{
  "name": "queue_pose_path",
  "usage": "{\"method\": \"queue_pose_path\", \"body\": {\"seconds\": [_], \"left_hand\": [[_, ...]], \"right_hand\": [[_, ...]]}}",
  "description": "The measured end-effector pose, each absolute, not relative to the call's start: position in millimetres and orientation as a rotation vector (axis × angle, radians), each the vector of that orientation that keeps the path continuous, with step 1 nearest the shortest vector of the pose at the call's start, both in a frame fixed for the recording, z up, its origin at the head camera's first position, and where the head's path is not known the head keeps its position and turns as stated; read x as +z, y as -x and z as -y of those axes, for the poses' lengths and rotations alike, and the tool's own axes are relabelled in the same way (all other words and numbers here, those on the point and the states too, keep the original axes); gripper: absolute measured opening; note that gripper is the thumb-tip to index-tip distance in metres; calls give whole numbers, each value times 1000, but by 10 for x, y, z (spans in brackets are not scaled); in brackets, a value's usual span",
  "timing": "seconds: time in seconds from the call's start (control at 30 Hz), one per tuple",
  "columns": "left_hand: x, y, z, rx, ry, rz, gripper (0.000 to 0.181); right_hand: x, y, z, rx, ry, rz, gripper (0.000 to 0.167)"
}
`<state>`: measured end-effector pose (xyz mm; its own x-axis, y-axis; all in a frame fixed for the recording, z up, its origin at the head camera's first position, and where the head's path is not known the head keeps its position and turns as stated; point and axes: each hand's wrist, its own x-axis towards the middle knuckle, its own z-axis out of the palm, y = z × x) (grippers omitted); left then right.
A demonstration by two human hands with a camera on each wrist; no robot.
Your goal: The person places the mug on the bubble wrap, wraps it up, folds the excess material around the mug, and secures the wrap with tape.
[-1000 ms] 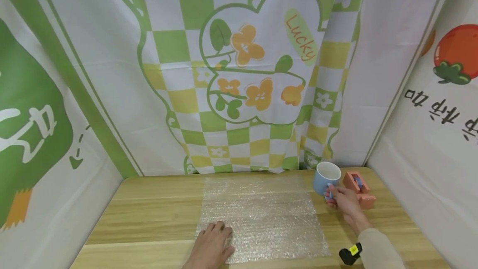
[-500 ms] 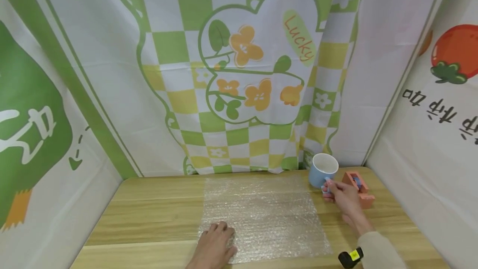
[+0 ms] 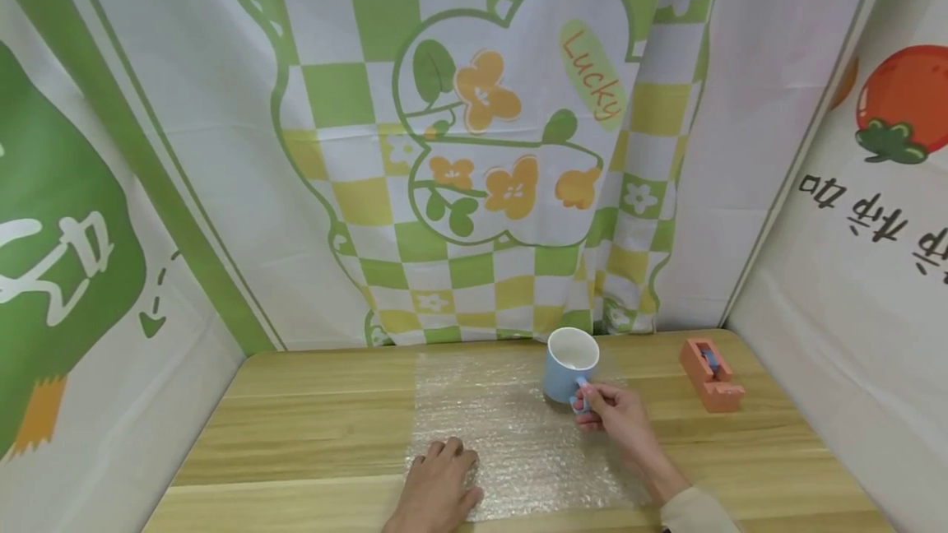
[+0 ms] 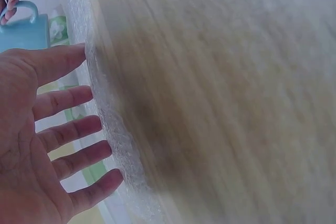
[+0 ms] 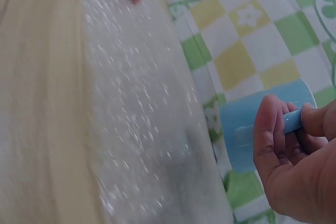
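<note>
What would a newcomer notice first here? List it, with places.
Likely the checked curtain with its "Lucky" print, hanging behind the table. Next, the blue mug, which the right hand holds by its handle above the bubble wrap, on whose near left part the left hand rests. Then the orange tape dispenser, near the table's far right corner.

A pale wood-grain counter (image 3: 311, 426) with rounded far corners meets white fabric walls; the back one bears a green, yellow and white checked panel (image 3: 489, 155) with orange flowers and "Lucky"; the right wall (image 3: 837, 294) shows a red tomato print (image 3: 903, 105) above dark characters; the left wall's green shape (image 3: 67, 163), cut off by the frame, is perhaps a fruit; light seems even.
</note>
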<state>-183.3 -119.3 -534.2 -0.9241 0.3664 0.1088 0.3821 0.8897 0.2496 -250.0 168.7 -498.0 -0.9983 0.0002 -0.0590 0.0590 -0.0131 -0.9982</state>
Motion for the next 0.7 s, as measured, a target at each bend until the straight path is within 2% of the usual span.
{"method": "queue_pose_path", "body": {"seconds": [0.33, 0.7], "left_hand": [[-5336, 1840, 1183, -416, 581, 3007, 37], [-5328, 1820, 1186, -387, 562, 2969, 39]], "right_hand": [[-5098, 2403, -1277, -2174, -5, -2142, 27], [-5182, 2329, -1054, -2212, 62, -2081, 30]]}}
